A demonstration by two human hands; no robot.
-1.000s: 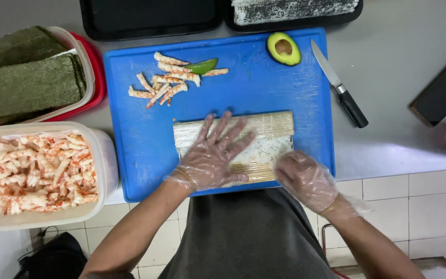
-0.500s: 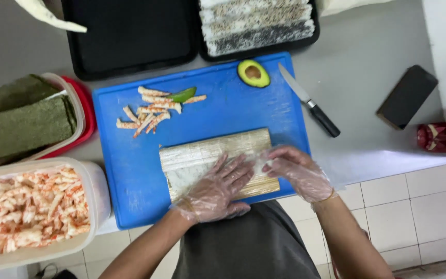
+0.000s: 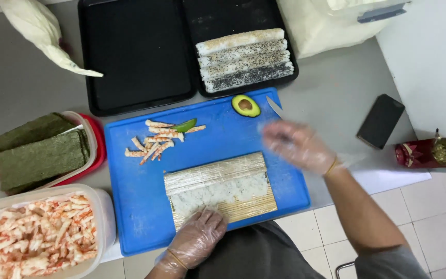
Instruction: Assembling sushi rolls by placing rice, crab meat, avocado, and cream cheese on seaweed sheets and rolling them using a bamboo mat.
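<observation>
Since the earlier frame our right hand (image 3: 298,146) had lifted off the bamboo mat (image 3: 220,188) and swung up and to the right, motion-blurred, toward the knife (image 3: 274,107), whose blade tip showed just above the fingers; we judged it a reach for the knife, with rolling paused. Its grip looked loosely open and held nothing, though blur hid the fingertips. Our left hand (image 3: 198,238) lay flat on the near edge of the mat, fingers spread, pinning but not clasping it. Both hands wore thin clear plastic gloves. The mat sat at the near middle of the blue cutting board (image 3: 135,227), ribbed pale slats, with a sticky white rice sheet (image 3: 218,192) spread across it and a thin dark edge at its left end. Farther back on the board lay loose orange-white crab sticks (image 3: 153,142), a green avocado slice (image 3: 184,125) and a halved avocado (image 3: 245,105) with its brown pit. On the bench, a glossy black tray (image 3: 290,72) held four long rolls (image 3: 244,59) with seed coatings from pale to dark. At left, a tub (image 3: 91,139) held dark green papery nori sheets, and a clear tub (image 3: 104,217) held shredded crab. A dark phone (image 3: 380,120) lay well apart at right.
</observation>
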